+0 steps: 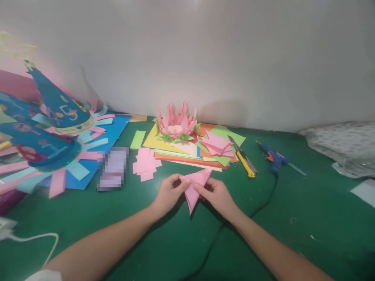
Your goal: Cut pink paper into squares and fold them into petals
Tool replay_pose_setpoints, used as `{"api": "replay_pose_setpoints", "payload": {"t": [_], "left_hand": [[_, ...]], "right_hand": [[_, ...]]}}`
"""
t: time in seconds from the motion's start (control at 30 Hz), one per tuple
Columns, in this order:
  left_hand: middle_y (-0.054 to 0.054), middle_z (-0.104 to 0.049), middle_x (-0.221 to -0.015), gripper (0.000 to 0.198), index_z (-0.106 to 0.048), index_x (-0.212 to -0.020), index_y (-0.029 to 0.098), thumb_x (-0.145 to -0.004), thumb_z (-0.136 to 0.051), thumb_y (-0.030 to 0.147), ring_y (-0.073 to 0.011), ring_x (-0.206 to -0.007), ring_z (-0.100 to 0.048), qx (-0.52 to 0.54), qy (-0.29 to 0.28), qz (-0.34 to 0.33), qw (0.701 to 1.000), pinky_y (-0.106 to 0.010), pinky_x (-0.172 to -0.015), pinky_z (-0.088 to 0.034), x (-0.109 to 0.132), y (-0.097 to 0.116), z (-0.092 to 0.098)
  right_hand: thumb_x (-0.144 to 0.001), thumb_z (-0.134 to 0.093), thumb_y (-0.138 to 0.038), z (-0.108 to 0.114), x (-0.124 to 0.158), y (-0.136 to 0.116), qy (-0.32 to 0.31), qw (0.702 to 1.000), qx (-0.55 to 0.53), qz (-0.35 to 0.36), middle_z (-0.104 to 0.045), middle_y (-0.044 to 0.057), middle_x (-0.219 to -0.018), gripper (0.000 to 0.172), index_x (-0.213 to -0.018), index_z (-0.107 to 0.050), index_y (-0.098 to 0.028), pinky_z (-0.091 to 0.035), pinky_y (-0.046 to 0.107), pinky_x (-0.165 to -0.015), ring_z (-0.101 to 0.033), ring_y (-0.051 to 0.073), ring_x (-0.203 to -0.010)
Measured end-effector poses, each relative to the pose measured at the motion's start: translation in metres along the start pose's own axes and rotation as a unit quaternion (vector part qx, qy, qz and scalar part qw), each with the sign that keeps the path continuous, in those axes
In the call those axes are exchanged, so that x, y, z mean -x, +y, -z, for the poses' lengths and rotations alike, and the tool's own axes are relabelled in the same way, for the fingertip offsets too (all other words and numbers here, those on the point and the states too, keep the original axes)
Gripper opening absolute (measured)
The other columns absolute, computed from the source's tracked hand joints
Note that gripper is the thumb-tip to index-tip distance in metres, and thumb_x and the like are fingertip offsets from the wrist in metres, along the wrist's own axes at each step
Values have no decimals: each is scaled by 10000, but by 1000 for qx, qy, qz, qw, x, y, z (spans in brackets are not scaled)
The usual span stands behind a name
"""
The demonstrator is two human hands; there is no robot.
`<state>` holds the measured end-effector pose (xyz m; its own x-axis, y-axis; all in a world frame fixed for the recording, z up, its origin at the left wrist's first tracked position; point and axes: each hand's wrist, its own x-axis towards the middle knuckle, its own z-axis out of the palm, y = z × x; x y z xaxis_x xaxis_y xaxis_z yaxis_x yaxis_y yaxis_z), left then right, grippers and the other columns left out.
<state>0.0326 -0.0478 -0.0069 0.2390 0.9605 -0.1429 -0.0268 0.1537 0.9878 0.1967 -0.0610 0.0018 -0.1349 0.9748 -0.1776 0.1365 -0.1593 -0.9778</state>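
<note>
The left hand (170, 192) and right hand (218, 196) are pinching the folded pink paper (191, 198) from opposite sides, thumbs on top, ideally keeping its layers aligned.

Looks like some kind of craft workspace. Got a glue gun (274, 159), utility knife (245, 160), colored paper (190, 157) and paper flower (176, 130) on a green table (140, 249).

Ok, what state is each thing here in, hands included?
Left hand: pinching pink paper.
Right hand: pinching the same paper.
Pink paper: folded, triangular.
Paper lotus: assembled, petals spread.
Pink slips: loosely overlapped.
Colored sheets: stacked, edges uneven.
Utility knife: laid down; blade extension unclear.
Glue gun: laid down, glue stick protruding; power unclear.
Blue cones: decorated, bases fringed.
</note>
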Motion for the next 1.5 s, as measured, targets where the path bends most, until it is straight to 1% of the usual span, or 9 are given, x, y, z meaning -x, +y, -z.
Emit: {"api": "replay_pose_setpoints", "payload": {"t": [0.3,0.5,0.7,0.9,1.13,1.33,1.5], "left_hand": [[40,-527,-625,287,-557,-687,142,-750,-639,410,-83,-586,-458,10,-1,-5,1000,-200,-573,-367,0,2,-1],[49,-506,-618,300,-522,-672,148,-724,-667,406,-78,-584,-449,37,14,-9,999,-199,-574,-364,-1,-1,-1],[45,-492,-622,311,-516,-666,146,-719,-671,410,-77,-588,-438,48,13,-2,999,-202,-580,-361,-1,-1,-1],[34,-506,-665,300,-526,-694,147,-737,-653,416,-87,-633,-455,36,-6,-16,999,-208,-616,-373,-2,0,-1],[53,-488,-628,331,-503,-676,154,-714,-671,436,-74,-588,-444,52,-7,-2,999,-194,-574,-367,-3,-2,-1],[50,-527,-645,316,-535,-721,150,-684,-708,412,-64,-581,-474,93,27,8,995,-180,-563,-394,-3,0,-2],[17,-595,-708,278,-603,-733,140,-699,-698,399,-89,-657,-538,104,47,16,993,-212,-648,-461,-3,1,0]], "right_hand": [[-684,-665,-485,0,-1,0,5,1000,6,0,-572,-9,-566,358,-753,-635,-136,-389,228,-458,-463,101,-478],[-701,-652,-452,0,-1,2,8,1000,17,5,-578,-4,-583,336,-789,-635,-128,-387,226,-461,-462,101,-485],[-716,-641,-425,0,-1,3,9,1000,23,13,-588,3,-603,317,-824,-643,-126,-388,225,-465,-466,102,-491],[-718,-643,-432,0,-2,6,15,999,35,20,-588,2,-594,319,-816,-647,-128,-387,226,-461,-470,106,-488],[-709,-650,-469,0,-1,5,15,999,32,22,-556,-12,-548,342,-771,-635,-133,-367,223,-441,-461,108,-474],[-706,-653,-458,1,-2,6,15,1000,16,15,-531,-23,-523,338,-761,-631,-125,-366,226,-448,-458,104,-460],[-689,-670,-452,2,-3,5,25,1000,4,9,-549,-17,-533,339,-784,-636,-128,-382,236,-465,-462,109,-465]]}}
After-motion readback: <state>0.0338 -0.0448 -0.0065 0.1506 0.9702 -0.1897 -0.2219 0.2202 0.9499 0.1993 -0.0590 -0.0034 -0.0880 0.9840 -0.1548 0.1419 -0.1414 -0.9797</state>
